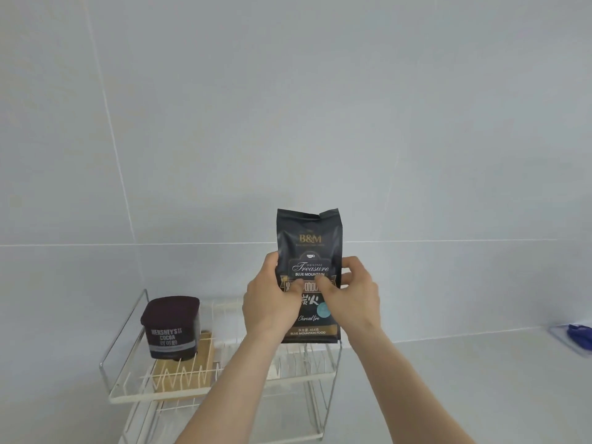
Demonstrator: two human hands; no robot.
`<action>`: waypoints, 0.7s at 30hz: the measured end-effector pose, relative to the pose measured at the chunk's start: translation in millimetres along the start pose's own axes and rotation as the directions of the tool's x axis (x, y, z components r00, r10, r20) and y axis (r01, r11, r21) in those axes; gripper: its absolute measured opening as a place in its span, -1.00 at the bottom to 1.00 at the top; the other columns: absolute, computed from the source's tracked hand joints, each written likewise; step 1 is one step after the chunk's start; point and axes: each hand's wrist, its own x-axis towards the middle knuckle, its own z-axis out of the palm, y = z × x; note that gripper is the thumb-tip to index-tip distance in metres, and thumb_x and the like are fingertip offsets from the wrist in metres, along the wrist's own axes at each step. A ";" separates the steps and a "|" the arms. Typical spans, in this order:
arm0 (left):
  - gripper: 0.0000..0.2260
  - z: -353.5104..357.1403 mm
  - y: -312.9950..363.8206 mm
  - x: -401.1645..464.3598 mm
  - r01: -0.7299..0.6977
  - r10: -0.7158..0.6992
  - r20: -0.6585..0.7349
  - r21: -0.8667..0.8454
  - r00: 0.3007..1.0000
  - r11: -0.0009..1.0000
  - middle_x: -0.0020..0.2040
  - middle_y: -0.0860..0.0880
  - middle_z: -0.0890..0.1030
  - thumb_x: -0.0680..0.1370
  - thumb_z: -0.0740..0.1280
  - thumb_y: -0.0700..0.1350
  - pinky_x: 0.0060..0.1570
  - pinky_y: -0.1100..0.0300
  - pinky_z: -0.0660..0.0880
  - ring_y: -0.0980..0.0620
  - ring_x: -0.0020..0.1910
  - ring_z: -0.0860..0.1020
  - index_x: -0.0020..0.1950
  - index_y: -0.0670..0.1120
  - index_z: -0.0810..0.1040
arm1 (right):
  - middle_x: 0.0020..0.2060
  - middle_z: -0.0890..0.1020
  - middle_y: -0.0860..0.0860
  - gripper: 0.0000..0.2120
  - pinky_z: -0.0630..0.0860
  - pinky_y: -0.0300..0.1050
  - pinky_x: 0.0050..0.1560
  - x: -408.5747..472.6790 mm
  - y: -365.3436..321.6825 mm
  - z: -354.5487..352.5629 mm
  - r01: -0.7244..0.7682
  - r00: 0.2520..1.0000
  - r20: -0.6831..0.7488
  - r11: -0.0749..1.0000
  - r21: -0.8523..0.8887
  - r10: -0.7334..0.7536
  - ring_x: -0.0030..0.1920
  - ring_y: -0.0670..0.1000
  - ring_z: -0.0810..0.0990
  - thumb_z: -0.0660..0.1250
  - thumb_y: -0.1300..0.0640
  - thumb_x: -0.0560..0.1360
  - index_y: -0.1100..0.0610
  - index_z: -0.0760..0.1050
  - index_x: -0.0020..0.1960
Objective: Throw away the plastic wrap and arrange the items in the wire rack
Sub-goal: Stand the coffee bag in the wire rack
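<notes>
A black B&M coffee bag (309,241) stands upright over the right end of the white wire rack (128,384). My left hand (270,299) grips its left side with the thumb across the front. My right hand (350,293) holds its right side, thumb on the label. A dark Hershey's cocoa tub (171,328) sits on the rack's top tier at the left, on a tan board (205,354). Whether the bag's base touches the rack is hidden by my arms.
The rack stands on a white counter (448,379) against a pale tiled wall. A lower tier of the rack (150,421) shows beneath. A blue thing on a clear tray (576,336) lies at the far right edge.
</notes>
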 end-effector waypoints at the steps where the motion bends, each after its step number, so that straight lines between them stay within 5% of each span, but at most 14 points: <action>1: -0.58 -8.3 -5.8 5.1 0.006 -0.006 -0.021 0.011 1.000 1.000 0.08 0.12 0.67 0.49 0.44 0.01 -0.03 -0.01 0.62 -0.02 0.00 0.64 0.30 0.16 0.40 | -0.32 0.64 -0.10 -0.79 0.66 0.19 -0.05 0.3 -4.1 11.9 0.014 1.000 0.024 1.000 0.002 -0.014 -0.19 0.09 0.70 0.45 0.02 0.43 -0.08 0.47 0.00; 10: -0.59 -41.8 -66.5 24.7 0.064 -0.051 -0.115 0.113 0.992 0.991 -0.08 0.16 0.62 0.53 0.41 -0.07 -0.21 0.15 0.48 0.10 -0.27 0.59 0.34 0.09 0.39 | -0.19 0.65 -0.06 -0.76 0.70 0.10 -0.13 5.2 -6.5 86.6 0.020 0.975 0.220 1.000 0.001 -0.020 -0.17 0.07 0.72 0.44 0.09 0.51 0.01 0.41 0.06; 14: -0.61 -35.2 -86.6 28.6 0.105 -0.092 -0.114 0.117 0.989 0.988 -0.10 0.17 0.60 0.53 0.42 -0.06 -0.18 0.10 0.59 0.03 -0.21 0.63 0.29 0.10 0.37 | -0.21 0.63 -0.12 -0.76 0.70 0.18 -0.09 11.1 4.3 103.7 0.016 0.969 0.248 1.000 0.003 -0.017 -0.14 0.12 0.72 0.43 0.12 0.51 0.05 0.41 0.08; 21: -0.62 -22.6 -114.4 41.7 0.131 -0.121 -0.092 0.121 0.988 0.984 -0.10 0.12 0.62 0.52 0.43 -0.13 -0.32 0.22 0.47 0.11 -0.28 0.57 0.26 0.05 0.39 | -0.06 0.66 0.01 -0.77 0.67 -0.05 -0.25 20.7 30.8 124.6 -0.026 0.960 0.279 1.000 0.004 0.024 -0.09 0.11 0.71 0.41 0.18 0.55 0.02 0.38 0.08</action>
